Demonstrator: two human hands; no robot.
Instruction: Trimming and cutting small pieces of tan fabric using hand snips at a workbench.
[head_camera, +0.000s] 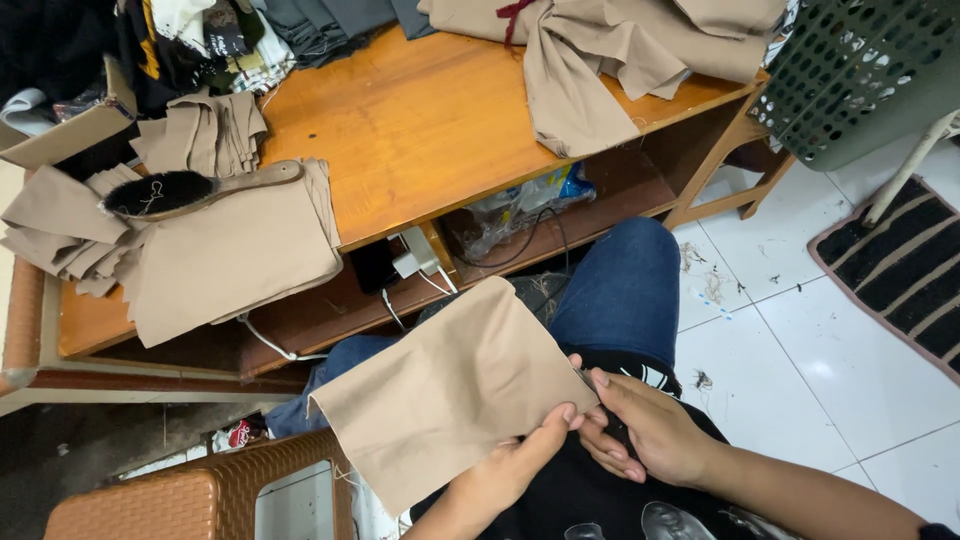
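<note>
I hold a tan fabric piece (440, 395) over my lap. My left hand (515, 465) grips its lower right edge from underneath, thumb on top. My right hand (645, 430) pinches the fabric's right corner, fingers closed at the edge next to the left thumb. Something small and dark may sit in the right fingers; I cannot tell what. My legs in blue jeans (620, 290) are under the cloth.
A wooden table (420, 120) stands ahead with stacked tan fabric pieces (220, 250), a wooden brush (190, 190) on them, and more tan cloth (600, 60) at the far right. Cables and a plug strip (415, 255) lie on the lower shelf. A brown wicker stool (200, 495) is at left, a green basket (860, 70) top right.
</note>
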